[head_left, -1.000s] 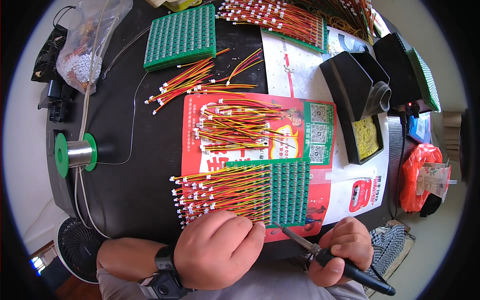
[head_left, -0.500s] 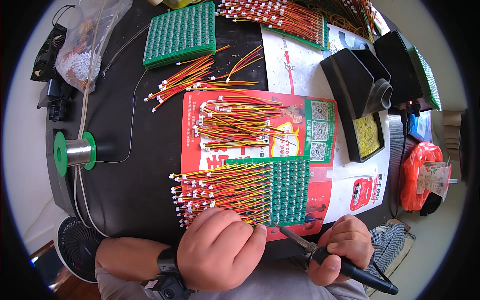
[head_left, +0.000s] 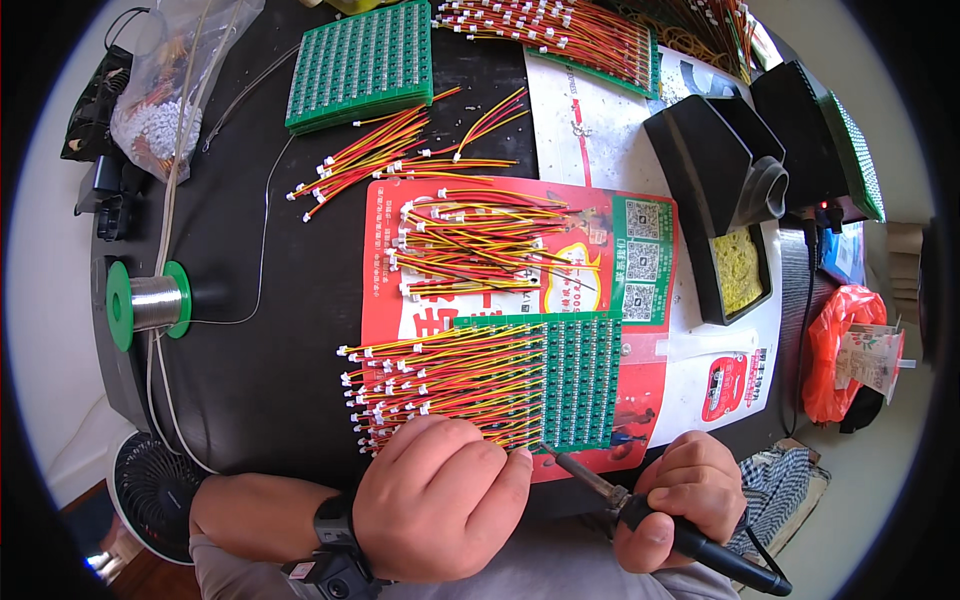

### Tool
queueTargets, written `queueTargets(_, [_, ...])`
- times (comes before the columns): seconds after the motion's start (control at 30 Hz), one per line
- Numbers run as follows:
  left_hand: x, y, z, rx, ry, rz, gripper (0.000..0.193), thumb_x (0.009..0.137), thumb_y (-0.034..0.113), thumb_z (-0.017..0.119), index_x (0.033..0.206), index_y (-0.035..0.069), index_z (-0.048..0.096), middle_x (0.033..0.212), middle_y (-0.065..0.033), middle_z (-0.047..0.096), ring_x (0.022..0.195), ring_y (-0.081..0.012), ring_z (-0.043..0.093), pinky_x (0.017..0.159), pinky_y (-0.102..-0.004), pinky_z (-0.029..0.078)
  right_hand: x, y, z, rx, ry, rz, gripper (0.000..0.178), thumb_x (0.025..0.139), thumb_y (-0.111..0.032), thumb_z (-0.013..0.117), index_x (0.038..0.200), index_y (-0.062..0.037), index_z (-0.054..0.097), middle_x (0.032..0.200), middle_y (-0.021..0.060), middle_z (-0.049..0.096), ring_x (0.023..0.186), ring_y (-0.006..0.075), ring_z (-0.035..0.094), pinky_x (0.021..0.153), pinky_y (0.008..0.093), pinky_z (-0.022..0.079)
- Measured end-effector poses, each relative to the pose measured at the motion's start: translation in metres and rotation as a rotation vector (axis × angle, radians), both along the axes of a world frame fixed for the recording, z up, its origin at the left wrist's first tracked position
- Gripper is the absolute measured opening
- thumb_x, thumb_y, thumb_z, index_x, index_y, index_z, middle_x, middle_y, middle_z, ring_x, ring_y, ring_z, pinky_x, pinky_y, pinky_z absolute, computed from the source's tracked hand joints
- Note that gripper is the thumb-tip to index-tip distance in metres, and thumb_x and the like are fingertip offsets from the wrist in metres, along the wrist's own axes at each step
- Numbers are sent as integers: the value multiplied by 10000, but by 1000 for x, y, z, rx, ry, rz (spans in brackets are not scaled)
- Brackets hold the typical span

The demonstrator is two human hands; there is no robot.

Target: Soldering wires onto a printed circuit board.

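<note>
At the lower edge of the frame, the right hand [head_left: 690, 500] has its grip wrapped around the black handle of a soldering iron [head_left: 634, 511], with the tip angled up and leftward to the bottom border of a green circuit board panel [head_left: 580, 385]; whether metal meets pad there is too small to tell. The left hand [head_left: 440, 500], a black wristband [head_left: 335, 520] behind it, curls over the panel's lower left corner, index fingertip just beside the tip; its grip is hidden from above, so whether it pinches a wire cannot be told. The panel lies in the lower middle, its left part covered by rows of red, yellow and black wire leads [head_left: 470, 380], its right columns bare. For a clean joint here, the person would do well to pin the lead flat and square to its pad, touch pad and wire together briefly, and withdraw the tip before the insulation softens, with the left fingertip clear of the hot shaft. Beyond the panel, loose leads [head_left: 480, 245] lie on a red flyer [head_left: 385, 330]; at mid left stands a solder spool [head_left: 155, 302], and at right a yellow sponge [head_left: 738, 272] sits ready for wiping the tip.
</note>
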State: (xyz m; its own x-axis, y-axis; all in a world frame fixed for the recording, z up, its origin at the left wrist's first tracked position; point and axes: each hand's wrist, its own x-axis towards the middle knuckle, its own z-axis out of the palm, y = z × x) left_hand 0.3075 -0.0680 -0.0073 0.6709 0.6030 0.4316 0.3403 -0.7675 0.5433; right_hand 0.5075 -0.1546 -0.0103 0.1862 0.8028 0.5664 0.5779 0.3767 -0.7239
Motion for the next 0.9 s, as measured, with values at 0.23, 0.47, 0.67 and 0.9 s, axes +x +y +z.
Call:
queueTargets(0.23, [0, 0, 1, 2, 8, 2, 218, 594, -23, 743, 810, -15, 710, 720, -56, 564, 636, -227, 568, 541, -346, 475, 2, 1, -4, 97, 1, 39, 231, 848, -229, 625, 742, -59, 510, 555, 3, 450, 431, 127, 453, 407, 265, 322])
queueTargets(0.47, [0, 0, 2, -13, 13, -8, 218, 602, -25, 745, 817, -13, 707, 728, -59, 568, 637, -230, 568, 544, -345, 473, -4, -1, -8, 79, 67, -76, 252, 859, -231, 616, 726, -49, 506, 588, 16, 437, 446, 130, 428, 412, 276, 298])
queueTargets(0.67, [0, 1, 1, -17, -1, 2, 224, 598, -24, 744, 819, -13, 707, 733, -64, 574, 625, -233, 562, 532, -341, 457, -5, 3, -12, 158, 37, -111, 290, 839, -255, 650, 705, -49, 498, 572, 5, 417, 442, 132, 399, 410, 292, 263])
queueTargets(0.9, [0, 2, 0, -3, -9, -4, 232, 588, -28, 736, 818, -14, 710, 733, -61, 571, 619, -231, 558, 527, -340, 451, -6, 4, -3, 75, 12, -79, 249, 849, -234, 627, 728, -50, 511, 555, 7, 440, 413, 130, 448, 390, 275, 321])
